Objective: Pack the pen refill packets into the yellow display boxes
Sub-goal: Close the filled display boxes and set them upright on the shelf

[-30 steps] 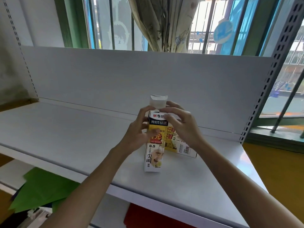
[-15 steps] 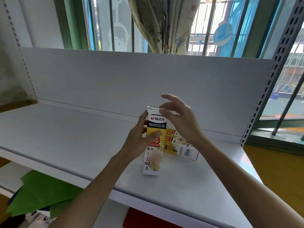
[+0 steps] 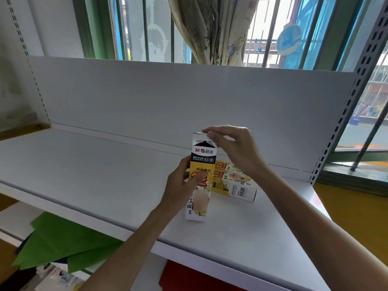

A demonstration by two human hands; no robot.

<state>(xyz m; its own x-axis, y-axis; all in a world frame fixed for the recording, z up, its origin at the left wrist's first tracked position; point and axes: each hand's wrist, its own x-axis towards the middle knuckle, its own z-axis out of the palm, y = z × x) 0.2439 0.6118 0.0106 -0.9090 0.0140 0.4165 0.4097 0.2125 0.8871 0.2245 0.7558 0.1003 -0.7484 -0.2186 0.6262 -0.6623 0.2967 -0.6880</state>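
Item 1. Upright box (image 3: 202, 156): yellow, black-banded, stood on end on the shelf (image 3: 94, 175), right of centre and nearer the front edge than the back. Its bottom end is rested on the shelf surface.

Item 2. Flap (image 3: 199, 135): the white top closure of the upright box, raised and not yet tucked. Whether refill packets are inside cannot be told; none are seen loose on the shelf.

Item 3. Left hand (image 3: 180, 185): wrapped round the box's left side at mid-height, thumb laid across the front face, so the box is gripped and steadied.

Item 4. Right hand (image 3: 233, 148): the flap is pinched between thumb and forefinger; the remaining fingers are loosely curled behind.

Item 5. Lying box (image 3: 235, 183): a second yellow box, laid flat just behind and to the right of the upright one, toward the back right corner.

Item 6. Green sheets (image 3: 63, 244): lying below the shelf's front left edge, unconnected with the work.

Handling note, as judged: the step in hand appears to be working the flap. The box should be kept pressed down and square by the left hand. The flap should be folded along its crease, and its tongue guided inside the front wall rather than forced, since thin card is easily creased or torn.
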